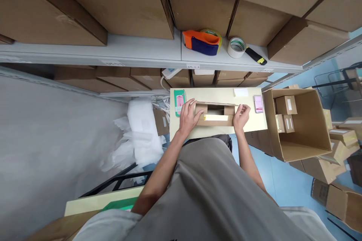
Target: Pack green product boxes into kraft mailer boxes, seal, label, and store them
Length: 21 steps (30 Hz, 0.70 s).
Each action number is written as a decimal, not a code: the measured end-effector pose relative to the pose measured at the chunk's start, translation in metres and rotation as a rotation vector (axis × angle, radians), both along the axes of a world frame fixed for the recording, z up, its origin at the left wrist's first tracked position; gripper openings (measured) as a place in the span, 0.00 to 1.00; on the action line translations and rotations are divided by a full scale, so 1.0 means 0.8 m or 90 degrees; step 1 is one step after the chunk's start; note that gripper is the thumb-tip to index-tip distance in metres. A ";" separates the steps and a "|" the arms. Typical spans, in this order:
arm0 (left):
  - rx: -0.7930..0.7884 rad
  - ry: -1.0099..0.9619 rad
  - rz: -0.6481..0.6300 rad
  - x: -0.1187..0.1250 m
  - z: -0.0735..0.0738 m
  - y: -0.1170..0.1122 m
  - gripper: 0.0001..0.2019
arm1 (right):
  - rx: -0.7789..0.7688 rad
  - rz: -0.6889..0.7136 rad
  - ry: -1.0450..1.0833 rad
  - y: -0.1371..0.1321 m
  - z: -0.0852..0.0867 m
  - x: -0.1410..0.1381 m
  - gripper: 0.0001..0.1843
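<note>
A small brown cardboard box (216,115) with open flaps lies on a pale table (217,94) in front of me. My left hand (189,115) grips its left end, fingers curled over the flap. At the right end my right hand (241,116) holds the box, fingers bent around the edge. A strip of yellowish tape runs along the box's near side. A pink phone case in green packaging (179,101) lies just left of my left hand. A small pink item (258,104) and a white label (241,92) rest to the right.
An open carton (299,124) holding small boxes stands right of the table. On the grey shelf (141,51) above sit an orange tape dispenser (202,41), a tape roll (236,47) and a black-yellow knife (256,55). White foam wrap (140,131) is piled left. Large cartons fill the shelves.
</note>
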<state>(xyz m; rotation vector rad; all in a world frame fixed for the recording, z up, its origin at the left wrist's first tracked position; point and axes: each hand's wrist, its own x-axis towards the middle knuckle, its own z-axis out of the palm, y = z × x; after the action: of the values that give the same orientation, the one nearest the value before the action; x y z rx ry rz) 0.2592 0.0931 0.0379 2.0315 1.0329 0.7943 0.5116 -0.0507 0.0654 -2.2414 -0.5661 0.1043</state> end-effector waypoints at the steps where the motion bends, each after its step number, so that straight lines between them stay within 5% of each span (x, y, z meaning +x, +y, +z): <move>1: 0.005 -0.002 0.000 -0.005 -0.002 -0.002 0.24 | 0.012 0.013 -0.001 -0.003 0.002 0.001 0.31; 6: -0.016 0.015 -0.015 -0.019 -0.019 -0.011 0.14 | 0.017 0.117 0.007 -0.014 0.000 0.010 0.30; 15: -0.181 -0.064 0.003 0.000 -0.042 -0.010 0.08 | -0.067 0.205 0.118 -0.013 -0.046 0.009 0.42; 21: -0.221 -0.090 0.009 0.005 -0.047 -0.005 0.09 | -0.083 0.234 0.143 -0.015 -0.039 0.006 0.42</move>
<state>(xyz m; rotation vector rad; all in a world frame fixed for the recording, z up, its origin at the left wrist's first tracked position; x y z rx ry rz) 0.2629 0.0890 0.0000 1.6527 1.0263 0.7004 0.5162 -0.0627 0.0338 -2.1875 -0.8598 0.5871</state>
